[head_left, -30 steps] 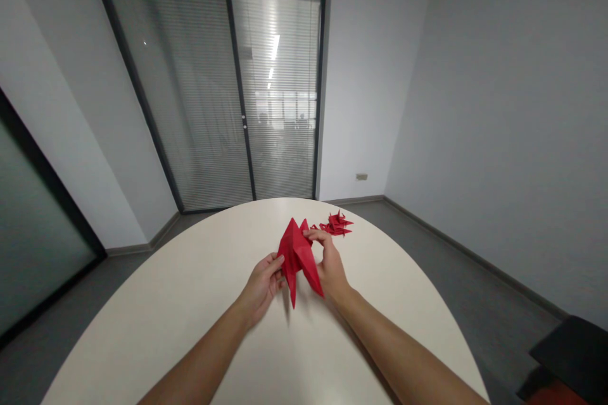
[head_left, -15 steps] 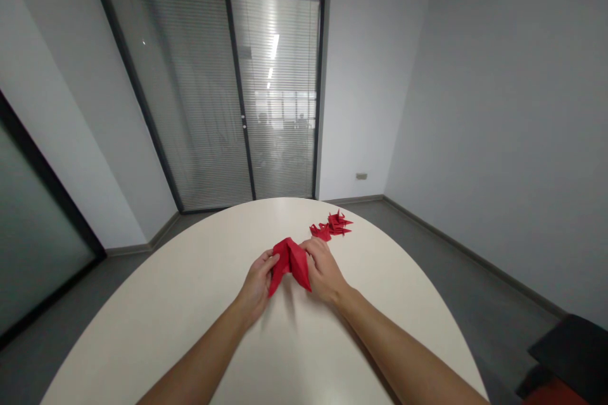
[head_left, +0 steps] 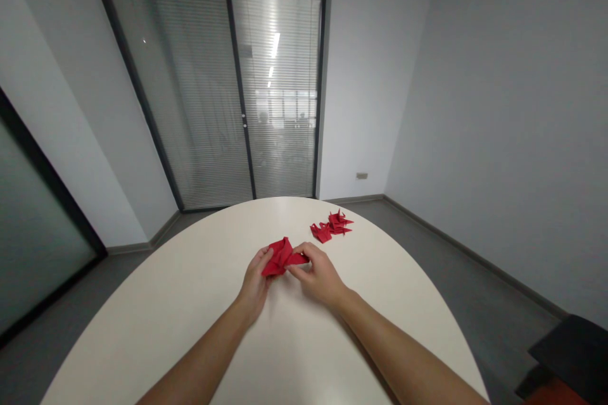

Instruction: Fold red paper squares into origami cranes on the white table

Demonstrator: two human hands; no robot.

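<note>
A partly folded sheet of red paper (head_left: 280, 254) is held between my two hands, above the table. My left hand (head_left: 256, 275) grips its left side, with the thumb on top and the other fingers mostly hidden beneath. At the right, my right hand (head_left: 317, 271) pinches a narrow, pointed part of the paper between thumb and forefinger. Several finished red paper cranes (head_left: 336, 224) lie in a cluster just beyond my right hand, close together and partly overlapping.
The round white table (head_left: 190, 304) fills the lower view, its curved far edge just past the cranes. A dark chair (head_left: 570, 354) stands at the lower right. Glass panels with blinds (head_left: 204, 107) and grey walls surround the floor.
The red paper has gone from two spread, drooping flaps to a more compact, flatter shape. My right hand has shifted from its right edge to a pinch on a pointed part.
</note>
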